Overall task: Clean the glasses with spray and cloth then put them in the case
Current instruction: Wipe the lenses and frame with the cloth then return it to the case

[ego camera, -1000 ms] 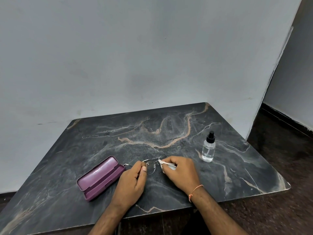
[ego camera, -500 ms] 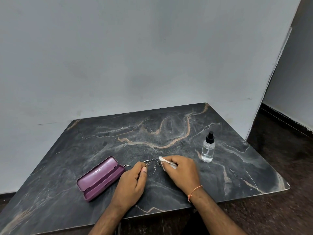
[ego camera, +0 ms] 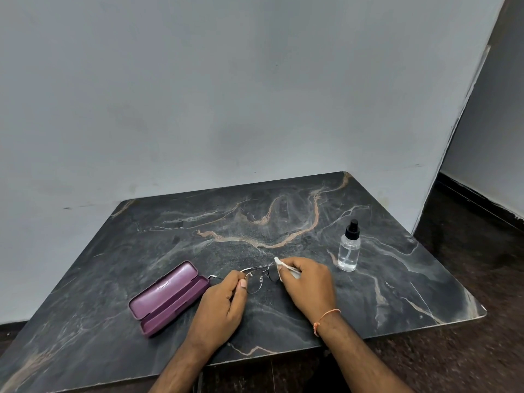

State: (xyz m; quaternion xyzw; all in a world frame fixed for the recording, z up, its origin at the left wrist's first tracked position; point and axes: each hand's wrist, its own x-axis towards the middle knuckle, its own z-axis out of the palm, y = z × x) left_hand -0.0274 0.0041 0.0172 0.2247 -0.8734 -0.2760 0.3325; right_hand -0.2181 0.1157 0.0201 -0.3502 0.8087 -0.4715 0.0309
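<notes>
Thin dark-framed glasses (ego camera: 256, 280) are held just above the dark marble table (ego camera: 283, 228). My left hand (ego camera: 224, 304) pinches the frame at its left lens. My right hand (ego camera: 307, 282) grips a small white cloth (ego camera: 279, 265) and presses it against the right lens, which the cloth and fingers mostly hide. A purple glasses case (ego camera: 167, 297) lies open on the table left of my left hand. A clear spray bottle (ego camera: 349, 249) with a black cap stands upright to the right of my right hand.
The table meets a pale wall (ego camera: 226, 95) at the back. Its front edge runs just under my forearms and its right corner sits near a dark floor (ego camera: 467, 279). Bare marble stretches behind the hands.
My right hand has shifted the cloth slightly up and right along the right lens. The left hand, case and bottle stay where they were.
</notes>
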